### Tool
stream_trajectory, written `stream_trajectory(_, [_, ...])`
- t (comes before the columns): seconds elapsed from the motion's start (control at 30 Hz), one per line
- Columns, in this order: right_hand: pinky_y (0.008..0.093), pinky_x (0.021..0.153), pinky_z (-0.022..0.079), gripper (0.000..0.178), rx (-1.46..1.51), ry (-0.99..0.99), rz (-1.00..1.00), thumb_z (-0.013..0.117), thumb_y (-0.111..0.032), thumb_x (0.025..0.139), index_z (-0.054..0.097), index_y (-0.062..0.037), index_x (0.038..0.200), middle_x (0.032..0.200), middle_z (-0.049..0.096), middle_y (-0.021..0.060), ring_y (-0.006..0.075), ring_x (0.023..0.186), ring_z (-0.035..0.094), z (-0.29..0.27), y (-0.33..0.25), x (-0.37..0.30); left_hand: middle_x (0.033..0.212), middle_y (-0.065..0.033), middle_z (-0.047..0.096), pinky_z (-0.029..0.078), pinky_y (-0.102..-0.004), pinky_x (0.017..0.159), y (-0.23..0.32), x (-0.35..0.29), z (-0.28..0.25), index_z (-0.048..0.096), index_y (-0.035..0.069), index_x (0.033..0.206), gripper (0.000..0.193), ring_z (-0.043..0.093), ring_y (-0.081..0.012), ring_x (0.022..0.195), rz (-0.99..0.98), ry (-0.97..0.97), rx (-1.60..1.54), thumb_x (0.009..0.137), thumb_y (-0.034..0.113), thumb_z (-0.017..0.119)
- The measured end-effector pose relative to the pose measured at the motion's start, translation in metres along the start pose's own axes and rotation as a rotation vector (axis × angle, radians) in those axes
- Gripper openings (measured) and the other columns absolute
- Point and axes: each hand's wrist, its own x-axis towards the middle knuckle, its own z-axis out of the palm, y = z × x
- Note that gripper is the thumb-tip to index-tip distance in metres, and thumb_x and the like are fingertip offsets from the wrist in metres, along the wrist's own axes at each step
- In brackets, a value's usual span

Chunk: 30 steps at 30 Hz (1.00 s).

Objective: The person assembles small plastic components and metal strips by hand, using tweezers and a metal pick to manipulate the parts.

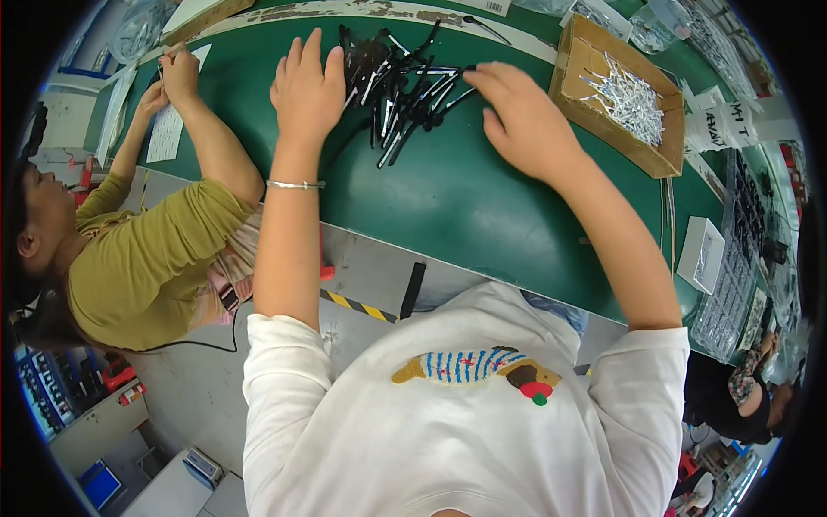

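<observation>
A loose pile of slim black pieces with silvery shafts (392, 95) lies on the green tabletop; their exact kind is too small to tell. At the pile's left side is my left hand (308, 90), fingers stretched and spread, palm down, holding nothing visible. On the other side, my right hand (524, 121) is open with the thumb apart from the bent fingers. Its fingertips reach the ends of the pieces at the pile's right edge. A blurred dark patch covers the pile's upper left part.
Right of the pile stands a cardboard box (568, 93) holding many thin white sticks. A small white box (701, 254) and clear plastic trays (732, 284) lie farther right. One single black piece (487, 30) lies beyond the pile. A co-worker (155, 258) sits left, both hands over a paper sheet.
</observation>
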Motion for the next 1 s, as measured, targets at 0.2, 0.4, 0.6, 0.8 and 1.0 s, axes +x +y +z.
stream_trajectory(0.2, [0.0359,0.084,0.046,0.023,-0.076,-0.007,-0.121,0.058,-0.005,0.077,0.063,-0.0054,0.100,0.099,0.061,0.0078,0.0247,0.098,0.056,0.013,-0.006,-0.011,0.146,-0.0172,0.036,0.022,-0.0575,0.108,0.027,-0.034,0.008,0.046,0.021,0.138,0.063,0.031,-0.0360,0.136,0.260,-0.181,0.057,0.085,0.053,0.056])
stream_trajectory(0.4, [0.0349,0.074,0.046,0.004,-0.080,-0.033,-0.111,0.060,-0.006,0.074,0.062,-0.0060,0.077,0.077,0.057,0.0042,0.0223,0.083,0.055,-0.002,0.002,-0.021,0.147,-0.0200,0.033,0.020,-0.0556,0.110,0.061,-0.058,0.014,0.042,0.018,0.140,0.061,0.031,-0.0360,0.136,0.236,-0.196,0.020,0.089,0.048,0.054])
stream_trajectory(0.6, [0.0376,0.068,0.048,0.004,0.007,-0.082,0.047,0.062,-0.008,0.072,0.060,-0.0050,0.073,0.075,0.058,0.0076,0.0265,0.078,0.057,-0.055,0.011,-0.065,0.143,-0.0257,0.036,0.021,-0.0620,0.106,0.074,-0.047,0.030,0.044,0.010,0.137,0.074,0.033,-0.0405,0.133,0.217,-0.057,-0.058,0.082,0.058,0.057])
stream_trajectory(0.8, [0.0399,0.058,0.047,0.009,0.128,0.003,0.245,0.064,-0.006,0.073,0.056,-0.0062,0.077,0.068,0.059,0.0092,0.0287,0.064,0.059,-0.100,0.007,-0.109,0.140,-0.0224,0.041,0.018,-0.0603,0.107,0.031,0.015,0.037,0.043,0.009,0.138,0.076,0.036,-0.0356,0.132,0.037,-0.016,0.018,0.085,0.063,0.048])
stream_trajectory(1.0, [0.0360,0.058,0.048,0.013,0.264,0.024,0.368,0.067,0.000,0.070,0.058,-0.0045,0.079,0.071,0.061,0.0098,0.0273,0.063,0.061,-0.129,0.016,-0.156,0.136,-0.0159,0.047,0.019,-0.0448,0.113,0.043,0.024,0.062,0.041,0.005,0.138,0.059,0.040,-0.0337,0.130,0.188,-0.254,-0.244,0.094,0.044,0.045])
